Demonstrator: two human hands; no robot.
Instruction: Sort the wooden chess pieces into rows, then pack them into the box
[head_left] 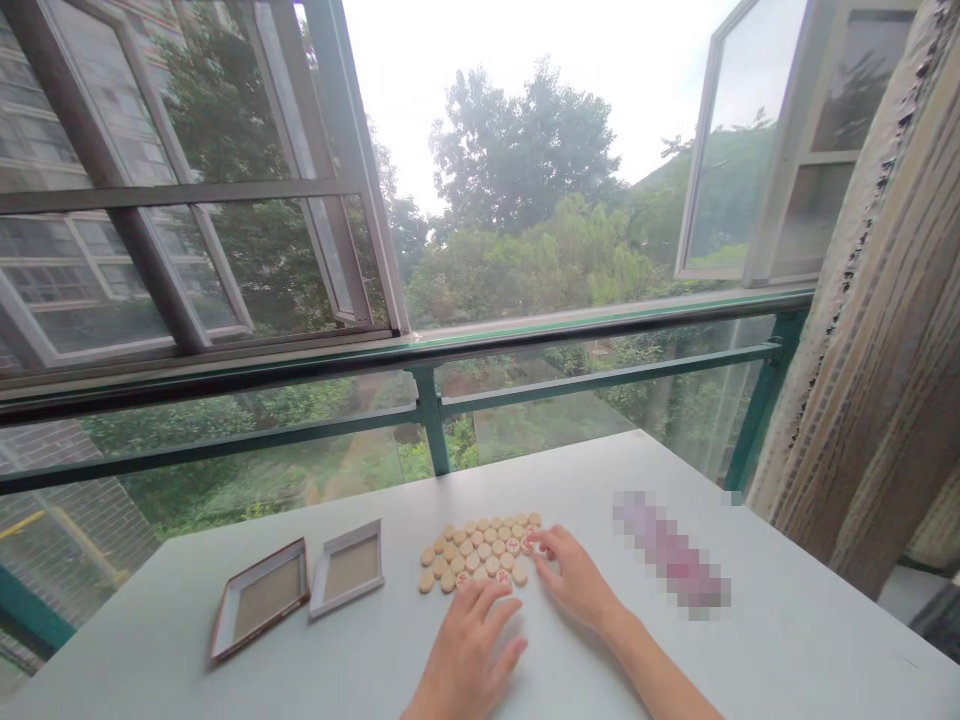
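Note:
Several round wooden Chinese chess pieces (472,548) lie close together on the white table (600,655). Most show a plain face; a few near my hands bear red characters. My left hand (474,640) is at the near edge of the group, its fingers apart and its fingertips at a red-marked piece (502,578). Over the right side of the group is my right hand (576,580), thumb apart from the fingers, with its fingertips touching another red-marked piece (527,546). The fingertips partly cover these pieces.
A shallow box half with a reddish-brown rim (225,615) and a pale box half (375,570) sit on the left of the table. A blurred pinkish object (671,550) lies to the right. Beyond stand a green railing (431,420) and open windows; a curtain (862,350) hangs right.

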